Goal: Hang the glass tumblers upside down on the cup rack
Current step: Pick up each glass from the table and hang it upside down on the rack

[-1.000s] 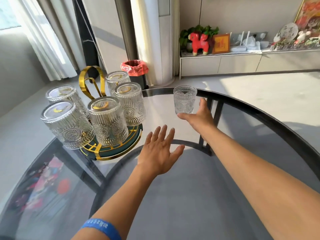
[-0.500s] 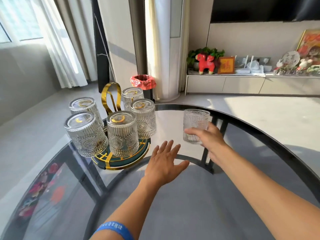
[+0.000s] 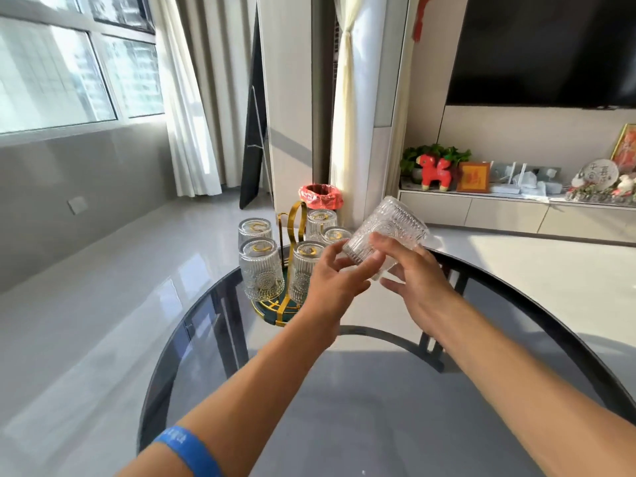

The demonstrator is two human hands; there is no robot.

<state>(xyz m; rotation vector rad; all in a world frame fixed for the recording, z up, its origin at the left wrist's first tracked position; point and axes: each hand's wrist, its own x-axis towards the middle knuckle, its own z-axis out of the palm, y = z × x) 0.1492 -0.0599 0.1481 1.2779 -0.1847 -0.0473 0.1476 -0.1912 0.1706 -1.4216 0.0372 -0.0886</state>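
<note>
Clear embossed glass tumbler (image 3: pixel 387 237) held in the air above the far part of the tabletop (image 3: pixel 361 407), tilted, base up and to the right. Right hand (image 3: pixel 418 287) grips it from below, fingers wrapped on its wall; left hand (image 3: pixel 332 282) pinches its lower end with thumb and fingertips. Cup rack (image 3: pixel 296 215), gold on a green base, stands at the far left edge, carrying five inverted tumblers (image 3: pixel 260 270). Blue wristband (image 3: pixel 189 449) on left wrist.

A round, dark glass table (image 3: pixel 395 418) with a black rim carries the load. On its far left part stands a gold cup rack (image 3: pixel 292 235) on a green base.
</note>
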